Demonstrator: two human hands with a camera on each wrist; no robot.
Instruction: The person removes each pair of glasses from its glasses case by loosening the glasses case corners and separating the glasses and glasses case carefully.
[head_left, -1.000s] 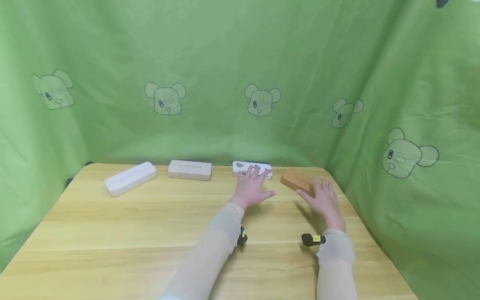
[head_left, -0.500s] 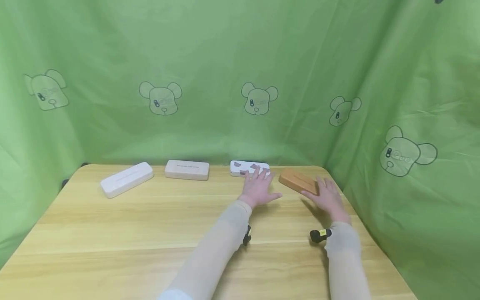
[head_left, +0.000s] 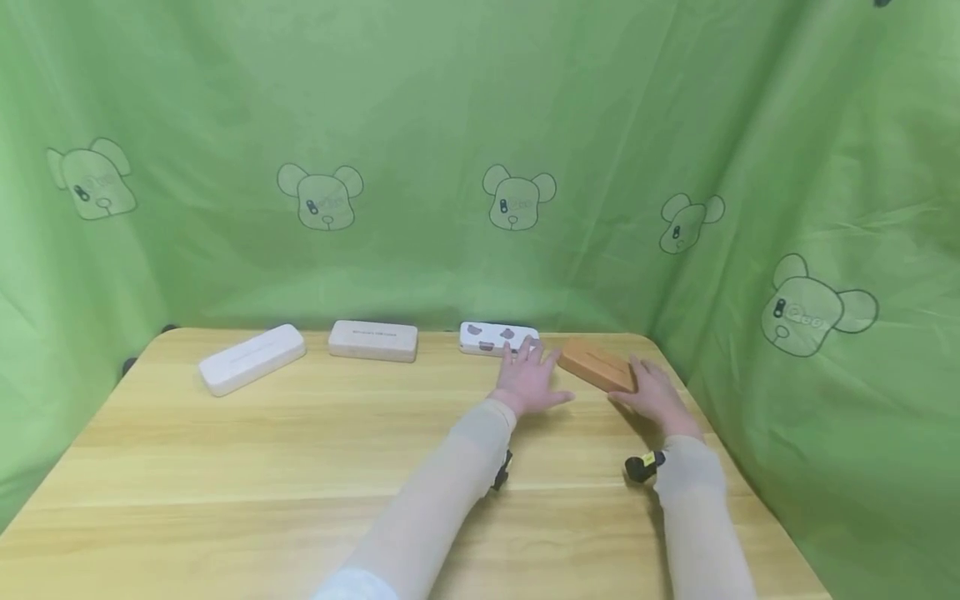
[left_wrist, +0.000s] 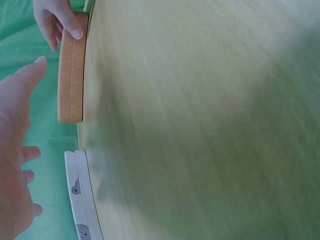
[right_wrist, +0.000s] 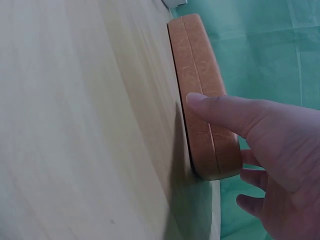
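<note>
An orange-brown glasses case (head_left: 596,365) lies slanted near the table's far right corner. My right hand (head_left: 658,398) is at its right end; in the right wrist view the thumb (right_wrist: 225,109) presses its front side while the other fingers reach behind that end. My left hand (head_left: 528,382) hovers with fingers spread between this case and a white glasses case with brown bear patches (head_left: 491,337), overlapping the white one's right end in the head view. It holds nothing. The left wrist view shows the brown case (left_wrist: 72,75) with its lid seam closed.
Two more glasses cases stand toward the far left: a cream one (head_left: 372,341) and a whitish one (head_left: 252,360), set at an angle. A green curtain (head_left: 420,267) with bear drawings hangs right behind the wooden table (head_left: 300,467) and along its sides.
My left hand has drifted right, off the bear-patterned case toward the brown one. My right hand has moved right and closed its thumb and fingers about the brown case's right end.
</note>
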